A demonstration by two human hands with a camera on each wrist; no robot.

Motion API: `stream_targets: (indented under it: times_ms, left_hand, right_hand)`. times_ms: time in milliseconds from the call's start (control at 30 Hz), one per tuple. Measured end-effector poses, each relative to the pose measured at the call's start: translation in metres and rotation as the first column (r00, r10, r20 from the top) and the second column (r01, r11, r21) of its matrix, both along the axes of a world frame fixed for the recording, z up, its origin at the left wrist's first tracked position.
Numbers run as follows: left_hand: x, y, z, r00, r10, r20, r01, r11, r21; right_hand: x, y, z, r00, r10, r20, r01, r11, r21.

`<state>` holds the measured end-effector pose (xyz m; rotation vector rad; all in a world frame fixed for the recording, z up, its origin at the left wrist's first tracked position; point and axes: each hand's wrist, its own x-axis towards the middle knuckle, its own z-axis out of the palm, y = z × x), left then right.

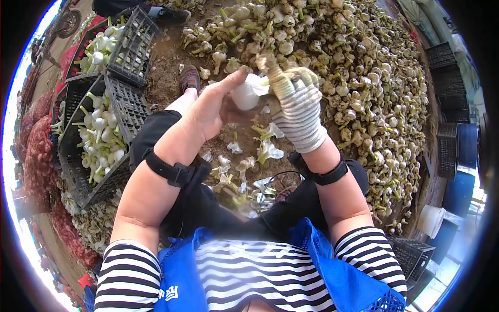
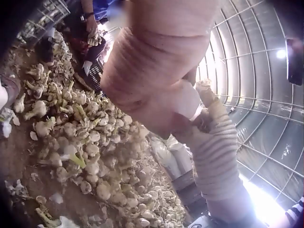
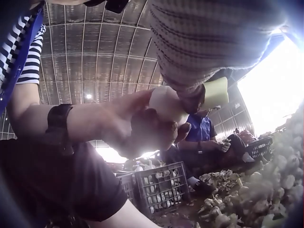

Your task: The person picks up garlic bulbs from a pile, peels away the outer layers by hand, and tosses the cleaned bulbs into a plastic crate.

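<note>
A white, clean-looking garlic bulb [image 1: 245,94] is held up in front of my knees, above the ground. My bare left hand [image 1: 208,106] grips it from the left, thumb along its upper side. On the other side my right hand [image 1: 299,112], in a striped knit glove, pinches the bulb's stem end. In the right wrist view, a pale green stalk [image 3: 216,93] sticks out beside the gloved fingers, and the bulb [image 3: 166,102] lies in the left hand's curled fingers. The left wrist view shows the two hands meeting, with the bulb partly hidden.
Peeled skins and stalk scraps [image 1: 269,151] litter the ground between my legs. A large heap of unpeeled garlic [image 1: 374,114] spreads ahead and right. Black crates [image 1: 125,99] of white bulbs stand at my left, near red mesh sacks [image 1: 41,151]. Another person [image 3: 202,133] sits nearby.
</note>
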<state>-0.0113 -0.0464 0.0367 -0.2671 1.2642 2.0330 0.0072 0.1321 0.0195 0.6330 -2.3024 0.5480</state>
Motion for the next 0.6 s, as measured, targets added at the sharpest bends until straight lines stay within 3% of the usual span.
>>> stream_targets:
  times_ms: [67, 100, 133, 167, 200, 267, 333, 400, 433, 467, 500, 533, 567, 600]
  left_hand:
    - [0.0, 0.0, -0.01, 1.0, -0.003, -0.024, 0.005, 0.995, 0.095]
    - [0.001, 0.003, -0.014, 0.99, 0.056, -0.13, -0.039, 0.991, 0.129]
    - [0.003, 0.006, -0.014, 0.966, 0.119, -0.231, -0.08, 0.982, 0.169]
    - [0.007, 0.01, -0.006, 0.929, 0.17, -0.329, -0.118, 0.978, 0.173]
    - [0.009, 0.014, -0.006, 0.927, 0.172, -0.333, -0.119, 0.977, 0.175]
    - [0.011, 0.021, -0.01, 0.795, 0.157, -0.586, -0.157, 0.986, 0.051]
    - [0.014, 0.024, -0.011, 0.762, 0.152, -0.63, -0.168, 0.985, 0.034]
    - [0.014, 0.023, -0.007, 0.895, 0.164, -0.414, -0.137, 0.986, 0.093]
    - [0.011, 0.02, -0.01, 0.945, 0.184, -0.271, -0.116, 0.962, 0.248]
    - [0.003, 0.013, -0.011, 0.943, 0.188, -0.273, -0.12, 0.962, 0.246]
    - [-0.006, 0.003, -0.012, 0.986, 0.039, -0.162, 0.04, 0.889, 0.457]
    - [-0.012, -0.003, -0.013, 0.987, -0.135, -0.088, 0.16, 0.739, 0.655]
    - [-0.012, -0.001, -0.015, 0.991, -0.099, -0.09, 0.132, 0.839, 0.527]
    - [-0.01, 0.005, -0.017, 0.991, -0.096, -0.089, 0.128, 0.84, 0.527]
  right_hand:
    - [-0.003, -0.001, 0.004, 1.0, -0.014, 0.011, 0.015, 0.998, -0.057]
    - [-0.005, -0.004, 0.005, 0.995, 0.072, 0.062, -0.044, 0.931, -0.362]
    - [-0.007, -0.006, 0.007, 0.981, 0.172, 0.085, -0.08, 0.77, -0.633]
    - [-0.009, -0.005, 0.006, 0.888, 0.431, 0.158, -0.029, 0.397, -0.917]
    - [-0.01, -0.005, 0.005, 0.738, 0.669, 0.091, 0.151, -0.032, -0.988]
    - [-0.01, -0.011, 0.004, 0.618, 0.786, 0.027, 0.304, -0.207, -0.93]
    - [-0.004, -0.019, -0.002, 0.644, 0.731, 0.224, 0.314, 0.014, -0.949]
    - [0.0, -0.022, 0.008, 0.693, 0.675, 0.252, 0.368, -0.031, -0.929]
    - [0.002, -0.02, 0.012, 0.705, 0.65, 0.285, 0.348, 0.033, -0.937]
    - [0.003, -0.019, 0.015, 0.716, 0.622, 0.316, 0.328, 0.099, -0.939]
    - [0.003, -0.019, 0.016, 0.76, 0.553, 0.342, 0.268, 0.213, -0.94]
    - [0.001, -0.019, 0.016, 0.756, 0.559, 0.34, 0.264, 0.215, -0.94]
    - [-0.001, -0.019, 0.015, 0.782, 0.48, 0.398, 0.282, 0.297, -0.912]
    - [-0.004, -0.019, 0.014, 0.804, 0.391, 0.448, 0.306, 0.374, -0.876]
